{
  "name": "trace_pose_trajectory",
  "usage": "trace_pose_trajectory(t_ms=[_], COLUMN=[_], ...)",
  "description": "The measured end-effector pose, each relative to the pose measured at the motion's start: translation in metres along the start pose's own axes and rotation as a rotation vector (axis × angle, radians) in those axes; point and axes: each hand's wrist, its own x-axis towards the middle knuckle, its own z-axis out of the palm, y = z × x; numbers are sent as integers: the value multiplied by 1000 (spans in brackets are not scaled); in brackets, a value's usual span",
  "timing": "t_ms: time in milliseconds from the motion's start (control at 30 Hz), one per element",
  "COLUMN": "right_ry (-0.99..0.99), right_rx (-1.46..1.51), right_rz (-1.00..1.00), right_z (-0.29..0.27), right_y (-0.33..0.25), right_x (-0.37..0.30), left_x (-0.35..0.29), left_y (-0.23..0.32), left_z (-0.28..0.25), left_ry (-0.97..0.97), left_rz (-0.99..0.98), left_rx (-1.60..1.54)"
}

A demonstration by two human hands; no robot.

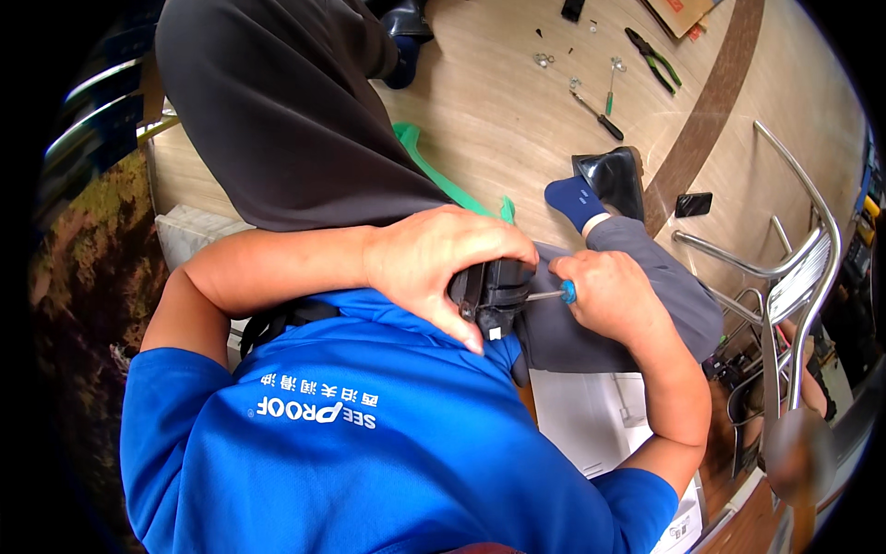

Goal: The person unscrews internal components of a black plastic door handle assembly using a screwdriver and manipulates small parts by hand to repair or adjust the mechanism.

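My left hand (pixel 441 260) wraps around a black boxy part (pixel 504 284) and holds it in front of my waist, over my lap. A small white patch shows on its lower end. In my closed right hand (pixel 611 294) is a screwdriver (pixel 544 295). Its metal shaft points left and meets the right side of the black part. Only the blue end of the handle shows between my fingers. Whether the tip sits in a screw is hidden.
On the floor ahead lie pliers (pixel 653 61), another screwdriver (pixel 598 115) and several small metal bits (pixel 544 60). A phone (pixel 694 204) lies near a black shoe (pixel 613 180). A metal-framed chair (pixel 801 268) stands at right. A green strip (pixel 434 171) lies beyond my lap.
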Motion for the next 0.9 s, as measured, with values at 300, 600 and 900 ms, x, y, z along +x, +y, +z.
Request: trace_pose_trajectory(t_ms=[300,600,900], right_ry=[-10,6,32], right_rx=[-5,-24,121], right_rz=[-57,-136,-25], right_z=[7,9,-2], right_y=[10,23,14], right_x=[8,19,18], left_x=[-6,-6,-13], left_y=[-7,-14,-20], left_z=[5,10,5], left_ry=[-10,6,204], left_rz=[-14,-80,-117], left_rx=[27,26,-121])
